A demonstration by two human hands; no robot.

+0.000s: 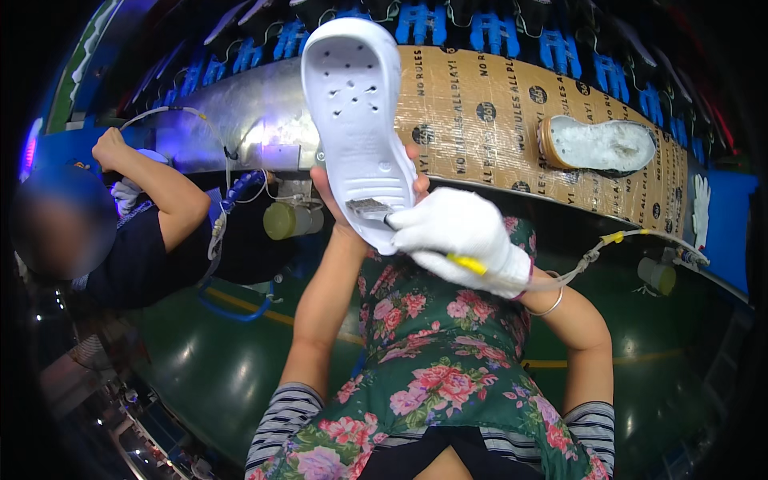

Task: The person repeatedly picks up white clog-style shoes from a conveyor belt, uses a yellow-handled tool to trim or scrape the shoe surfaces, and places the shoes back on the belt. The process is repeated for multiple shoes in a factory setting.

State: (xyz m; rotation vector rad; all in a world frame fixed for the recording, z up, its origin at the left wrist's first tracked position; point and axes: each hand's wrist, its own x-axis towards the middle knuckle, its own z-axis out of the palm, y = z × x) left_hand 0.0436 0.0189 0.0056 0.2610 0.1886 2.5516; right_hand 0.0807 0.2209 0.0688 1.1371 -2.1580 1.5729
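Observation:
Upright in front of me is a white clog [352,120] with holes in its toe part and a ridged footbed, its toe pointing away. My left hand [338,206], bare, grips it from underneath around the heel, with fingers showing on both sides. My right hand [452,232], in a white glove, is closed around a small flat brush [368,206]. The grey bristles lie against the inside of the clog's heel; the handle is mostly hidden by the glove. A clear tube [560,280] with yellow bands runs from near the right hand to the right.
Printed brown cardboard [448,120] covers the bench ahead, bearing a shoe-shaped piece [604,144] with white residue. Blue clamps [420,24] line the far side. A white glove [702,208] hangs at right. A co-worker's arm [164,184] and a yellowish container [280,220] are at left.

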